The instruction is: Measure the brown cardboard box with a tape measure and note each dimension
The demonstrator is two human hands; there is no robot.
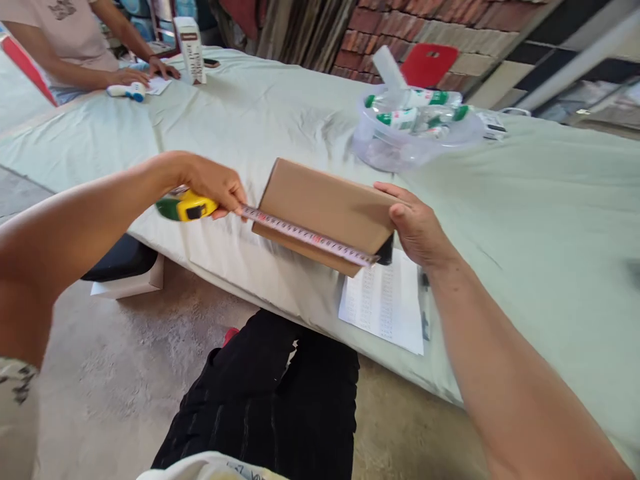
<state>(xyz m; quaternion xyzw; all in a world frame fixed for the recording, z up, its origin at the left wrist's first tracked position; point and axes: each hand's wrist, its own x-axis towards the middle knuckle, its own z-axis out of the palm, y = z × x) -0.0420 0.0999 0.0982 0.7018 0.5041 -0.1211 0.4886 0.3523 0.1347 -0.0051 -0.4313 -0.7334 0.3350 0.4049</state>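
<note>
My left hand (223, 189) pinches the pulled-out blade of a tape measure (197, 207), whose yellow and green case sits under that hand. The numbered blade runs along the lower long edge of a brown cardboard box (320, 203), with its end near the box's right corner. My right hand (413, 220) grips the box's right end, thumb on the upper face and fingers behind. The box is tilted above the table. Below its right end lies a printed sheet of paper (385, 310), partly covered by the box.
A clear plastic basin (385, 150) with several green-capped bottles stands on the cloth-covered table (540, 220). Across the far left, another person's hands (145, 73) rest near a white-and-blue handheld device (127, 91) and a white carton (191, 50). A black-seated stool (125, 260) stands below the table edge.
</note>
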